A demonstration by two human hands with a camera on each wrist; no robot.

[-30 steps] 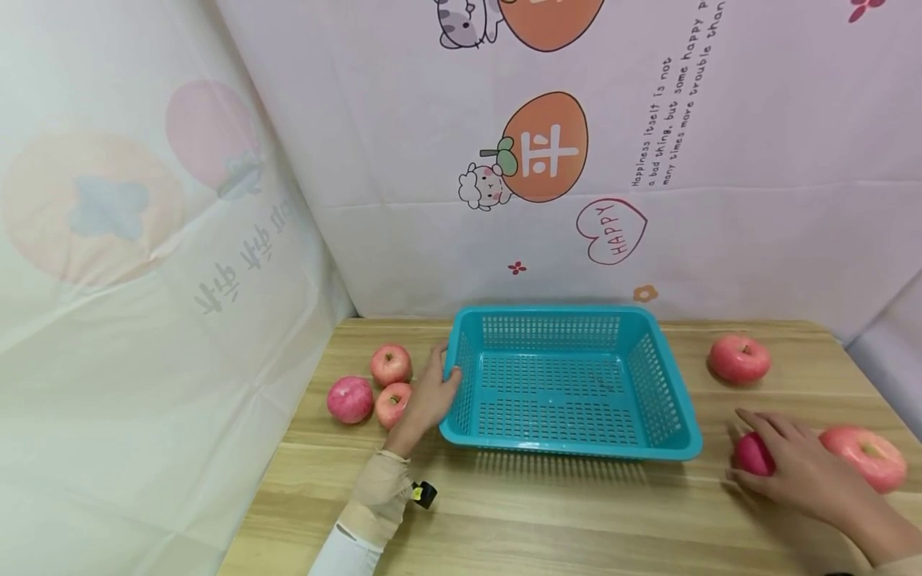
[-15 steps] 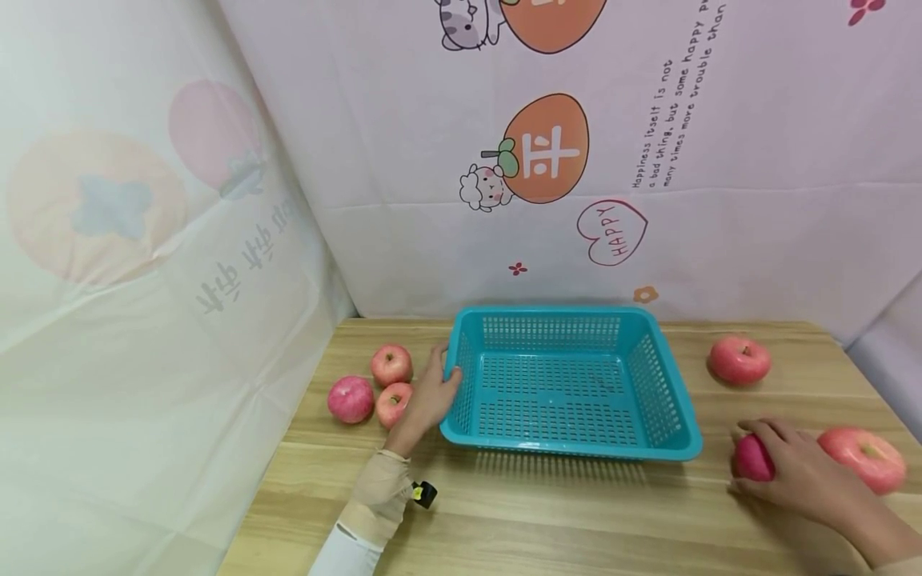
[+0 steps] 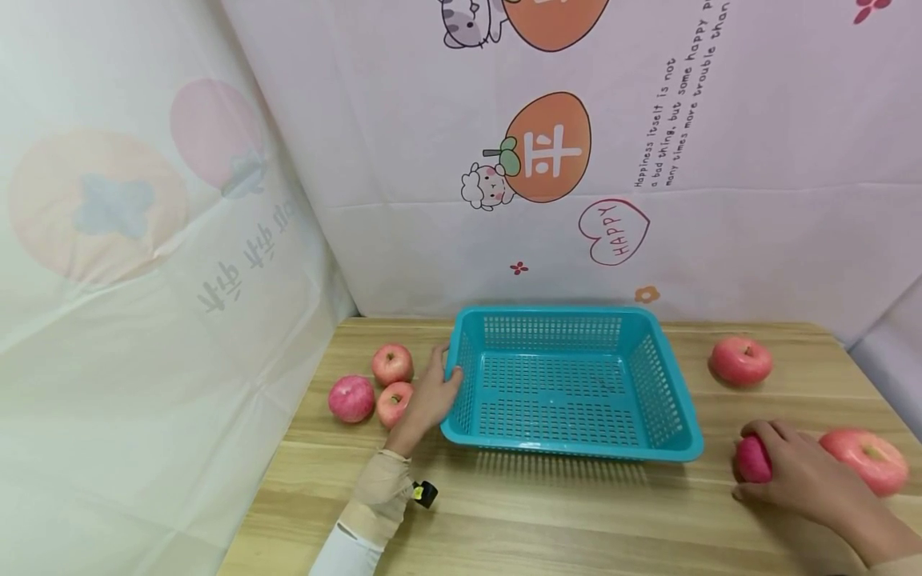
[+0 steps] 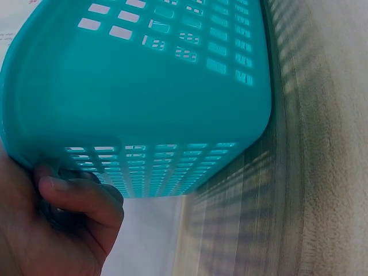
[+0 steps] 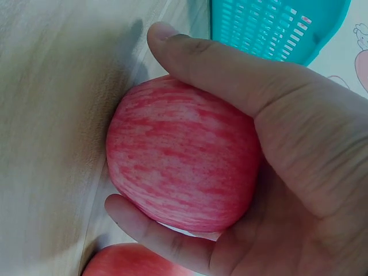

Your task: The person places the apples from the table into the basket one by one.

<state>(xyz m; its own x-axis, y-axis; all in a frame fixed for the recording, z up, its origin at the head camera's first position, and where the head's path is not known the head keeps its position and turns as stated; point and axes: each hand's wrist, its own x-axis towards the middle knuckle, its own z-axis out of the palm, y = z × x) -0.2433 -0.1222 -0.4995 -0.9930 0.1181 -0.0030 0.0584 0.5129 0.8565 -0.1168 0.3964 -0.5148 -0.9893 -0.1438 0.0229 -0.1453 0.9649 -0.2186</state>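
A teal perforated basket stands on the wooden table, with nothing inside. My left hand grips its left rim; in the left wrist view the fingers of that hand curl over the basket's edge. On the right, my right hand is wrapped round a dark pink apple. The right wrist view has this streaked apple between thumb and fingers of the hand, low against the table. Its far side is hidden.
Left of the basket lie a pink apple and two paler ones, the nearer partly behind my left arm. A red apple lies at the back right, another beside my right hand. A printed cloth hangs behind the table.
The fingers of my right hand have drawn in closer round the dark pink apple. The left hand and the basket have stayed in place.
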